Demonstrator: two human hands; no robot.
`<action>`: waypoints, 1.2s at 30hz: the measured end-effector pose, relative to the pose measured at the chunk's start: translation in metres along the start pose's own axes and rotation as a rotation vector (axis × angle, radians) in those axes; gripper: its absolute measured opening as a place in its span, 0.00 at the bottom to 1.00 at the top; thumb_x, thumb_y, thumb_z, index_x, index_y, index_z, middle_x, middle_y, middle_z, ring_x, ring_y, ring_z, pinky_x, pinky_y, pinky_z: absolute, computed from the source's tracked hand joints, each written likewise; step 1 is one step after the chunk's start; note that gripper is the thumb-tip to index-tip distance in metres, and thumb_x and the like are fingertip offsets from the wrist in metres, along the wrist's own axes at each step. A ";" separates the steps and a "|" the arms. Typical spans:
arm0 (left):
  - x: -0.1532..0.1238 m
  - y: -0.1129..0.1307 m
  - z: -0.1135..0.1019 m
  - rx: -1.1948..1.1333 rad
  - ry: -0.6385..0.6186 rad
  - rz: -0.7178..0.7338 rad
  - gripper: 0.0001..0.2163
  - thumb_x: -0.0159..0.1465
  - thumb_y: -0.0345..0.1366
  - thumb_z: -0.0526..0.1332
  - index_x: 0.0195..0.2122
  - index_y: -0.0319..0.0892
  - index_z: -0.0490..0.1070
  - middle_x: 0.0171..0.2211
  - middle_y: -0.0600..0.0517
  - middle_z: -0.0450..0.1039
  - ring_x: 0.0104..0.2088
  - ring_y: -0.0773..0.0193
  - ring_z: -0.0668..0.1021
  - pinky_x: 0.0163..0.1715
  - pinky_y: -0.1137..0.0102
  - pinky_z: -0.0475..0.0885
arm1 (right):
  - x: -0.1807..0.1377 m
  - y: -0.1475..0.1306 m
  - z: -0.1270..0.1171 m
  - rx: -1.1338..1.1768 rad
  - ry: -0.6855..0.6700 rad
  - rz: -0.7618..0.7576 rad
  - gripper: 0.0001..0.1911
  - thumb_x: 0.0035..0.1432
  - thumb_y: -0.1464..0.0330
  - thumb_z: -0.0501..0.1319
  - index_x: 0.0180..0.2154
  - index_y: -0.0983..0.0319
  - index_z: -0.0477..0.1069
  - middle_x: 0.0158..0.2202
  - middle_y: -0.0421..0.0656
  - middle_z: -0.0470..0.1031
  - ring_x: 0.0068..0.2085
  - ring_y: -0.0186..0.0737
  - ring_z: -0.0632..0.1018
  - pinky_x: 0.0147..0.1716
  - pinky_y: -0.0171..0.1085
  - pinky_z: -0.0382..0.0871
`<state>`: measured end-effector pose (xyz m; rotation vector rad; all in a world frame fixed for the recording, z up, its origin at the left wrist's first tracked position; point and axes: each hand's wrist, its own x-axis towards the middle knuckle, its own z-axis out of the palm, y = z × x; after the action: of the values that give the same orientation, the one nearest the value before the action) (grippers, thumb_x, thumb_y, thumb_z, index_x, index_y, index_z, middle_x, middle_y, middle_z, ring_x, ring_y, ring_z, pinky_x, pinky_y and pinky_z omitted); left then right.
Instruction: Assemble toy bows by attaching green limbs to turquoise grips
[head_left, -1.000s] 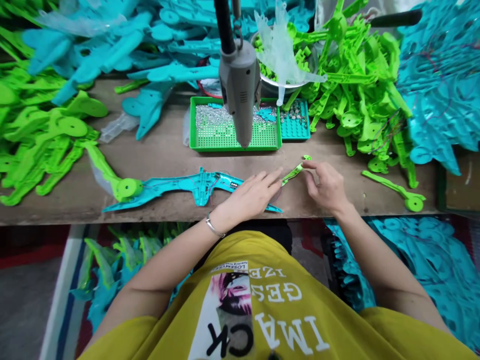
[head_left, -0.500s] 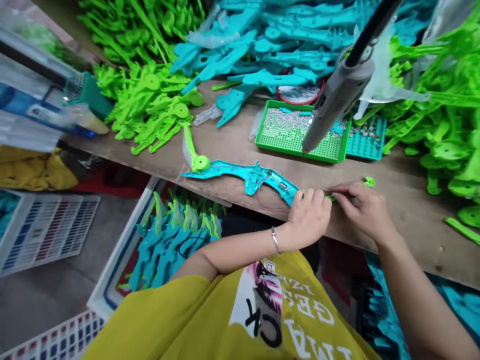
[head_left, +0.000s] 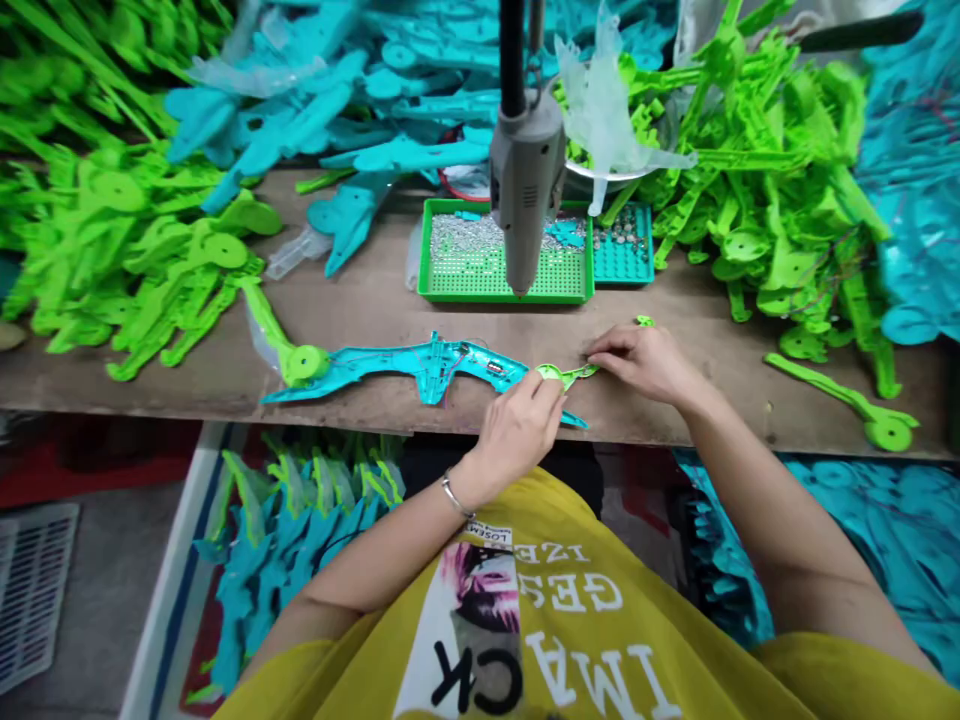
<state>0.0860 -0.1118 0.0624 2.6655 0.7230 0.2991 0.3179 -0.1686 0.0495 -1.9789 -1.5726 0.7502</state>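
A blue plastic toy bow half (head_left: 390, 365) lies along the table with its open inside up, showing thin wires and a small metal part. At its left end sits a green limb (head_left: 306, 364) with a round hub. A second green limb (head_left: 580, 375) lies over the bow's right end. My left hand (head_left: 521, 425) is closed on that limb's round hub, its fingers hiding part of it. The fingertips of my right hand (head_left: 641, 362) are pinched together at the limb's outer end. Whatever small thing they hold is hidden.
A grey electric screwdriver (head_left: 527, 190) hangs over a green tray (head_left: 506, 297) of small metal screws. Beside it is a blue tray (head_left: 626, 270). Green limbs (head_left: 142, 240) are heaped at left, more (head_left: 780, 200) at right. One loose limb (head_left: 847, 395) lies near the right edge.
The view has swung to the right. My left fingers have shifted so the limb's green hub shows. My right hand stays pinched at its outer end.
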 end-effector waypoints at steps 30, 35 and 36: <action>0.025 -0.021 0.001 -0.161 0.065 -0.031 0.08 0.68 0.34 0.61 0.34 0.43 0.81 0.28 0.51 0.75 0.30 0.64 0.77 0.31 0.70 0.65 | 0.010 -0.007 -0.001 -0.082 -0.063 0.050 0.05 0.55 0.65 0.71 0.30 0.60 0.82 0.32 0.43 0.82 0.33 0.40 0.80 0.37 0.39 0.69; 0.014 -0.016 0.011 -0.163 0.030 0.137 0.10 0.70 0.34 0.59 0.34 0.42 0.79 0.30 0.50 0.76 0.32 0.64 0.78 0.33 0.70 0.68 | 0.010 -0.004 0.000 -0.060 -0.057 0.047 0.06 0.55 0.64 0.71 0.30 0.60 0.82 0.32 0.44 0.82 0.34 0.40 0.80 0.38 0.38 0.69; 0.013 -0.015 0.013 -0.164 0.032 0.149 0.11 0.71 0.34 0.59 0.34 0.42 0.79 0.30 0.50 0.76 0.32 0.63 0.78 0.33 0.70 0.69 | 0.009 -0.003 0.000 -0.052 -0.058 0.041 0.06 0.55 0.64 0.71 0.30 0.60 0.82 0.32 0.43 0.82 0.34 0.40 0.80 0.38 0.38 0.70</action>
<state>0.0936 -0.0963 0.0462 2.5673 0.4869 0.4220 0.3175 -0.1587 0.0506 -2.0496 -1.6049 0.7973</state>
